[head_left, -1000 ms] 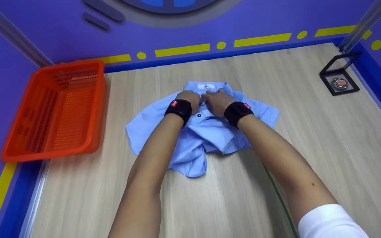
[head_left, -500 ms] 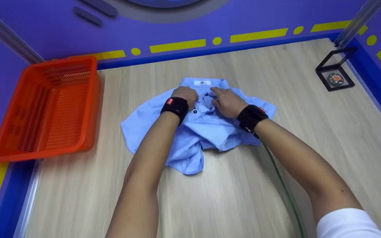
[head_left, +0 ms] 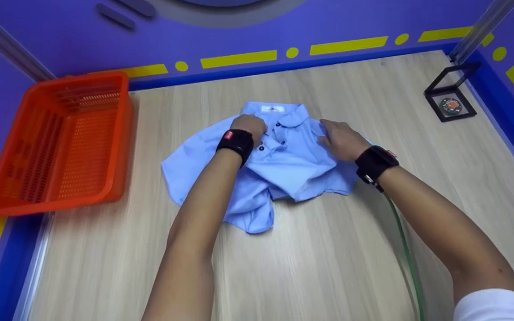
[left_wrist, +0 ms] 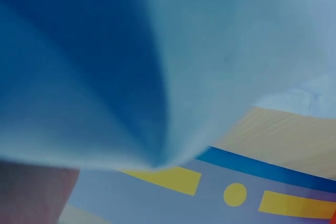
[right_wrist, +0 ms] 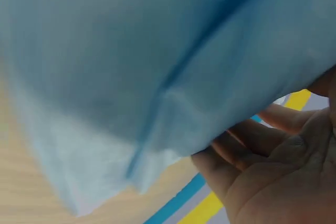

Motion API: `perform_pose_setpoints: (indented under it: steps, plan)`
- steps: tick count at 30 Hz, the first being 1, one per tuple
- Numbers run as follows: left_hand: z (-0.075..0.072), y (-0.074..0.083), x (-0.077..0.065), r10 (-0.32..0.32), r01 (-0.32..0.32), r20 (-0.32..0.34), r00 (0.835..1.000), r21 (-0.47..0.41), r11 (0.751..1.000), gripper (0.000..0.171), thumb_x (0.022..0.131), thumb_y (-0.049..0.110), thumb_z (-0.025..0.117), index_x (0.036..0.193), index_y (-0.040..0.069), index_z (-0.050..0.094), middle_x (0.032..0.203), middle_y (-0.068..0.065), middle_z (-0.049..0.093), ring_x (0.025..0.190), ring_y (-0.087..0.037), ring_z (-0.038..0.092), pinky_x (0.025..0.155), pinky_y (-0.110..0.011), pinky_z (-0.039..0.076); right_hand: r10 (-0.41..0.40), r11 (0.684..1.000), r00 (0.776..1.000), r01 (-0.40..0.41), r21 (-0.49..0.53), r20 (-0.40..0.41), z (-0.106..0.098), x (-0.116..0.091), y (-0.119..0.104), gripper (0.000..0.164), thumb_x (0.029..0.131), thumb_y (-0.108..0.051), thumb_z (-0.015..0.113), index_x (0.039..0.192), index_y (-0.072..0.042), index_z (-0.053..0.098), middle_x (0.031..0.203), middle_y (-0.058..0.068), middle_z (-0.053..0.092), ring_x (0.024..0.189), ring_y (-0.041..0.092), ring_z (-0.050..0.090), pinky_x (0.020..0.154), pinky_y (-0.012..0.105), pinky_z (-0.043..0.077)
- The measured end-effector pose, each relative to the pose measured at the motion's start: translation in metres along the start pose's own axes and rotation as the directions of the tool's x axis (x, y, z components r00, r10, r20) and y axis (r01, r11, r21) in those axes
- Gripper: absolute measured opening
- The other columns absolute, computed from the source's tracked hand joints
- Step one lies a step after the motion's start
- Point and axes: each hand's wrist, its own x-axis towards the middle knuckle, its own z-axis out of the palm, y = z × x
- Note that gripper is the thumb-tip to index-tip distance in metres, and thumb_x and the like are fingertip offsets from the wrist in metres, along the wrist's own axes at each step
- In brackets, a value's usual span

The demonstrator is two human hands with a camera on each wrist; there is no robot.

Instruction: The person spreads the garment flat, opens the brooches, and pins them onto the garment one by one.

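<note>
A light blue button-up shirt (head_left: 292,156) lies crumpled on the wooden tabletop, its collar and white label toward the back wall. Dark buttons show on its front opening. My left hand (head_left: 249,125) grips the shirt's front beside that opening, fingertips hidden from above. Over the shoulder on the other side, my right hand (head_left: 344,139) has its fingers loosely extended at the fabric. In the right wrist view, the fingers (right_wrist: 257,140) pass behind the cloth's edge, palm showing. Blue cloth (left_wrist: 220,51) fills most of the left wrist view, very close and blurred.
An orange-red plastic basket (head_left: 121,169) stands at the left, against the wall. At the far right is a small black frame (head_left: 444,119) holding a round badge. Purple walls (head_left: 221,40) border the table. A green cable (head_left: 406,249) trails from the right wristband.
My right hand has moved right, from the front opening by the collar to the shirt's shoulder, uncovering buttons and collar. The left hand stays at the opening. The head view has shifted slightly.
</note>
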Motion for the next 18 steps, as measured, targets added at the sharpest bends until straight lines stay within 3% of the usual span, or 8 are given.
perform_pose_setpoints:
  steps: [8, 18]
  plan:
    - [0.0, -0.001, 0.0, 0.005, -0.005, -0.011, 1.0, 0.0, 1.0, 0.022, 0.088, 0.011, 0.051, 0.098, 0.014, 0.07, 0.105, -0.008, 0.066, 0.102, -0.028, 0.057, 0.088, -0.041, 0.043, -0.054, 0.997, 0.998, 0.056, 0.048, -0.037, 0.006, -0.021, 0.017, 0.059, 0.099, -0.037, 0.036, 0.138, 0.007, 0.035, 0.138, 0.026, 0.04, 0.13, 0.039, 0.033, 0.107, 0.048, 0.023]
    - [0.005, -0.002, 0.001, 0.003, -0.004, -0.041, 0.999, -0.017, 1.0, 0.02, 0.087, 0.01, 0.052, 0.095, 0.015, 0.07, 0.104, -0.009, 0.066, 0.101, -0.028, 0.057, 0.088, -0.041, 0.044, -0.074, 0.997, 0.997, 0.074, 0.009, -0.038, 0.008, -0.028, 0.034, 0.056, 0.1, -0.035, 0.035, 0.135, 0.008, 0.04, 0.142, 0.024, 0.035, 0.134, 0.037, 0.026, 0.109, 0.046, 0.018]
